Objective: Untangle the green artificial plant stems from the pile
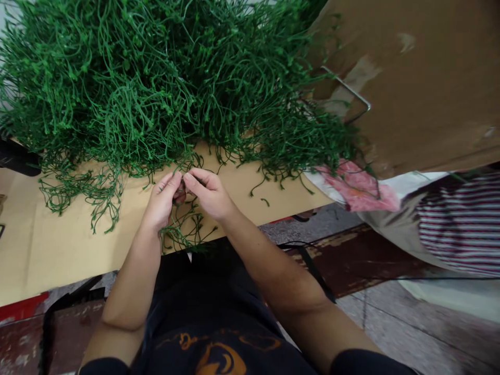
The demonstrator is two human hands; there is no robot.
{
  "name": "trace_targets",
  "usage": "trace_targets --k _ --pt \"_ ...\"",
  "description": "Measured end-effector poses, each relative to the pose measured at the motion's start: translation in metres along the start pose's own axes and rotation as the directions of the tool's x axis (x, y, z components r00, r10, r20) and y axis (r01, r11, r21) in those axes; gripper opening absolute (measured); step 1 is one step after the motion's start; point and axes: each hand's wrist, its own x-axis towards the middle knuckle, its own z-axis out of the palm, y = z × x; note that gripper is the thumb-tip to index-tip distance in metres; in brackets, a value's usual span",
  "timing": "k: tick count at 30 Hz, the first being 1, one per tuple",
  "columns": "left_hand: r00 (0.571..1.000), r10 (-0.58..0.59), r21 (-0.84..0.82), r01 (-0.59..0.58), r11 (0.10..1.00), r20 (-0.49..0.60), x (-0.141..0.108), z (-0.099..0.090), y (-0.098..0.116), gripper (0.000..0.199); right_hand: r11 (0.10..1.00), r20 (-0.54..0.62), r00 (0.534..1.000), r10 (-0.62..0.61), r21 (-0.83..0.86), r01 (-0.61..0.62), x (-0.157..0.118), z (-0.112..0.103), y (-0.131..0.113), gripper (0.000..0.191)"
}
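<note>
A large heap of green artificial plant stems (148, 99), thin and branching with small budded tips, covers the back of the table. Close to the heap's front edge, my left hand (164, 195) and my right hand (207, 190) meet, thumbs and fingertips pinched together. Between them is a green plastic stem, mostly hidden by the fingers. Below the hands a loose green sprig (187, 232) hangs or lies at the table's front edge; whether it joins the pinched piece I cannot tell.
Tan cardboard (70, 250) covers the tabletop. At the right stands a big cardboard box (422, 88) with a bent metal wire (351, 94) beside it. Pink plastic (351, 185) lies below the box, near striped cloth (461, 224). A dark cylinder (19, 159) is at the left.
</note>
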Motion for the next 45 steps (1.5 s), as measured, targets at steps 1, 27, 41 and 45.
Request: trace_targets --k 1,27,41,45 --pt "0.999 -0.024 -0.023 0.024 0.999 0.023 0.000 0.000 0.000 0.039 1.000 0.000 1.000 -0.001 0.004 0.001 0.000 0.000 -0.001 0.045" --pt "0.999 -0.017 -0.224 0.008 0.975 -0.037 -0.004 0.003 0.015 0.052 0.912 -0.042 0.997 0.068 0.408 -0.045 0.003 0.009 0.001 0.053" --pt "0.997 0.079 -0.027 -0.079 0.996 0.007 -0.009 0.004 0.004 0.040 0.822 -0.395 0.862 -0.318 -0.567 0.044 0.001 -0.084 -0.022 0.033" --pt "0.996 0.093 0.002 -0.093 0.996 0.017 -0.008 0.002 0.004 0.039 0.416 -0.330 0.762 -0.557 -0.905 -0.088 0.016 -0.151 -0.030 0.028"
